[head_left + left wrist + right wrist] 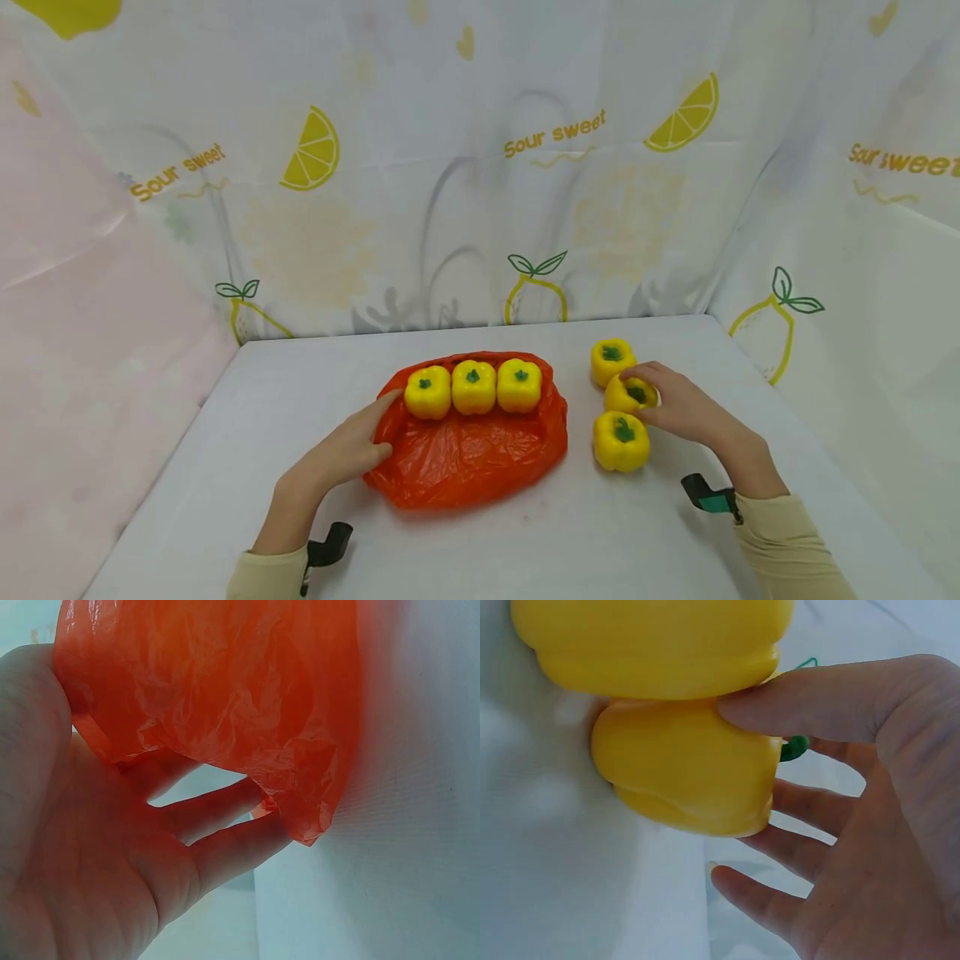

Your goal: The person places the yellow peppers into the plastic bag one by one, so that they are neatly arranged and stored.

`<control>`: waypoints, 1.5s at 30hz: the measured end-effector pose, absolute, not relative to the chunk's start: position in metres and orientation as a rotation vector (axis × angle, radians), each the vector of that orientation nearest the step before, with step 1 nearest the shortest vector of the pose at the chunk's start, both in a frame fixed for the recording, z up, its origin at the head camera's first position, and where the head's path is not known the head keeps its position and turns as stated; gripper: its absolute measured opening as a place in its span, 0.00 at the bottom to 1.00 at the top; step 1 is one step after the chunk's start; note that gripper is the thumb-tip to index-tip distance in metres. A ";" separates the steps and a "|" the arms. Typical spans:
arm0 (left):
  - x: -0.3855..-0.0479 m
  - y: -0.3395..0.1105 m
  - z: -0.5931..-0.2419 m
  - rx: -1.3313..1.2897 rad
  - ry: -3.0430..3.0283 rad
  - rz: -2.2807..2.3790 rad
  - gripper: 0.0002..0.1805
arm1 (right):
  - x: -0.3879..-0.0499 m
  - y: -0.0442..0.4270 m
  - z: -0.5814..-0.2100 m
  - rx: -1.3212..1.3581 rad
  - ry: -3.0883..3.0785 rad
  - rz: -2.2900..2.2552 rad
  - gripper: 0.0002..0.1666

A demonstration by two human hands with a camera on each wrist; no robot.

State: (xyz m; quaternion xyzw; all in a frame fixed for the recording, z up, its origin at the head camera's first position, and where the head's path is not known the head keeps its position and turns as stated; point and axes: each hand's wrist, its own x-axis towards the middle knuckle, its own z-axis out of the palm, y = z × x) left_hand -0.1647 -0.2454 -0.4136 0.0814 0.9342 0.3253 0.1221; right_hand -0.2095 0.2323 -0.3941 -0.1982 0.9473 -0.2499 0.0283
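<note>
A red plastic bag (465, 467) lies spread on the table, with three yellow bell peppers (473, 388) in a row along its far side. My left hand (348, 446) holds the bag's left edge; in the left wrist view, some of its fingers (232, 847) pass behind the red plastic and their tips are hidden. On the right, my right hand (686, 406) grips the middle yellow bell pepper (682, 765) of three standing in a column, thumb on the near side and fingers on the far side. Another pepper (621, 442) stands just nearer, and one (611, 361) stands just beyond.
A white table (525, 550) bears everything. Behind it hangs a pale sheet (420, 208) printed with lemons, and similar sheets close off the left and right sides. Black camera mounts (330, 546) sit on both wrists.
</note>
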 end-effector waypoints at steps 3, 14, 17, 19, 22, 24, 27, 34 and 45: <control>-0.165 -0.246 -0.415 0.241 2.733 0.946 0.43 | -0.212 0.233 -0.398 -0.586 2.885 -0.811 0.33; -0.164 -0.244 -0.413 0.243 2.743 0.941 0.43 | -0.213 0.244 -0.407 -0.496 2.862 -0.944 0.39; -0.164 -0.244 -0.412 0.242 2.743 0.938 0.43 | -0.211 0.244 -0.398 -0.508 2.875 -0.958 0.39; -0.165 -0.244 -0.411 0.240 2.741 0.938 0.43 | -0.209 0.243 -0.391 -0.522 2.891 -0.967 0.39; -0.165 -0.244 -0.411 0.240 2.739 0.938 0.43 | -0.207 0.242 -0.382 -0.558 2.926 -0.973 0.37; -0.166 -0.243 -0.410 0.238 2.737 0.938 0.43 | -0.206 0.239 -0.376 -0.583 2.944 -0.981 0.37; -0.165 -0.242 -0.410 0.231 2.733 0.932 0.44 | -0.205 0.234 -0.368 -0.610 2.961 -0.979 0.37; -0.167 -0.242 -0.413 0.234 2.723 0.954 0.44 | -0.199 0.207 -0.356 -0.659 2.945 -0.985 0.39; -0.166 -0.246 -0.416 0.255 2.728 0.996 0.43 | -0.190 0.122 -0.372 -0.890 2.789 -1.152 0.40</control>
